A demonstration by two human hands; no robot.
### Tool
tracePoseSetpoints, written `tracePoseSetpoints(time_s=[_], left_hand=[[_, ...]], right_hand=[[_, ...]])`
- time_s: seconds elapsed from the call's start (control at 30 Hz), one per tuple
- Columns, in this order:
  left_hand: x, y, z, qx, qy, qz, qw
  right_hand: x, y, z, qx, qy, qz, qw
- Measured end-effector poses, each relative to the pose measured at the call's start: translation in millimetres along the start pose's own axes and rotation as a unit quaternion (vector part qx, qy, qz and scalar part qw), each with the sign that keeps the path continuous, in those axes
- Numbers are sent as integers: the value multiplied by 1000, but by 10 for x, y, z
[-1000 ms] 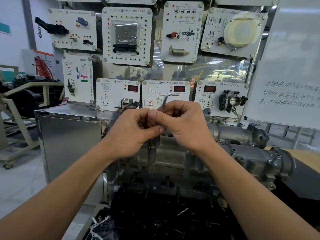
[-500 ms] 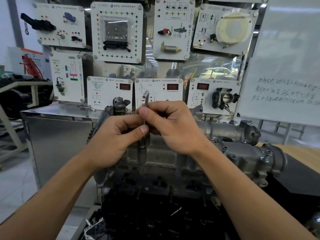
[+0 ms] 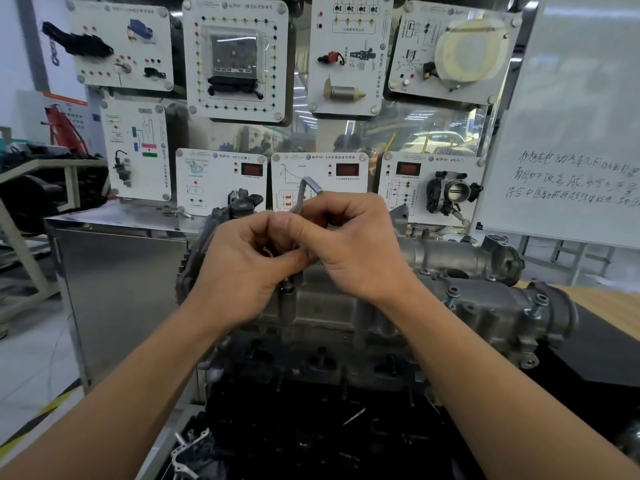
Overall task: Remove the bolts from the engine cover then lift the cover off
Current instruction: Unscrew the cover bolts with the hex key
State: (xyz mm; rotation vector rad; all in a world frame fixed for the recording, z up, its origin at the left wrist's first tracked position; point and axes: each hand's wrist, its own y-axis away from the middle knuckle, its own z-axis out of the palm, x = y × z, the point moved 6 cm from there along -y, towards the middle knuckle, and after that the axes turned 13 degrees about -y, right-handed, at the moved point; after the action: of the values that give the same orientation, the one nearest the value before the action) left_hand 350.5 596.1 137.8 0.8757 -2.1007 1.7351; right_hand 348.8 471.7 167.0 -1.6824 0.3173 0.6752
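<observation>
Near, in the middle: left grip (image 3: pixel 242 271) curled round the low part of the bent key (image 3: pixel 306 188), right grip (image 3: pixel 356 251) pinching it higher up. Hold the key straight up in the bolt (image 3: pixel 286 288) and push down to stop slips. Turn with small, slow twists. Just past, to the right: grey engine cover (image 3: pixel 467 306) lying on the engine, with more bolts (image 3: pixel 452 295) sticking up there. Do those next.
</observation>
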Motion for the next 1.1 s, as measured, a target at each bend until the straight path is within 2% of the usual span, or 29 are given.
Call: tracePoseSetpoints(time_s=[0.17,0.27,0.43,0.57,0.7,0.8,0.87,1.03,1.1], left_hand=[[-74,11,35,-76,51,-23,996],[-87,45,30,-117,64,-9,991],[-103,40,-44,-45,24,-24,998],[-67,4,-68,25,11,-30,999],[-86,-30,-26,38,20,-56,998],[-108,-24,-16,41,14,-67,997],[-109,-19,-19,25,14,-60,998],[-168,59,-50,-89,47,-41,994],[-177,75,-68,-86,37,-31,995]], right_hand=[[17,4,11,-24,-5,15,1000],[27,-7,30,-36,29,13,999],[61,-8,68,-58,51,47,996],[25,-2,42,-36,53,10,998],[23,7,-5,0,17,1,1000],[13,11,7,-3,17,10,1000],[6,15,9,-5,32,15,999],[17,23,28,-34,51,39,997],[21,24,31,-47,32,51,997]])
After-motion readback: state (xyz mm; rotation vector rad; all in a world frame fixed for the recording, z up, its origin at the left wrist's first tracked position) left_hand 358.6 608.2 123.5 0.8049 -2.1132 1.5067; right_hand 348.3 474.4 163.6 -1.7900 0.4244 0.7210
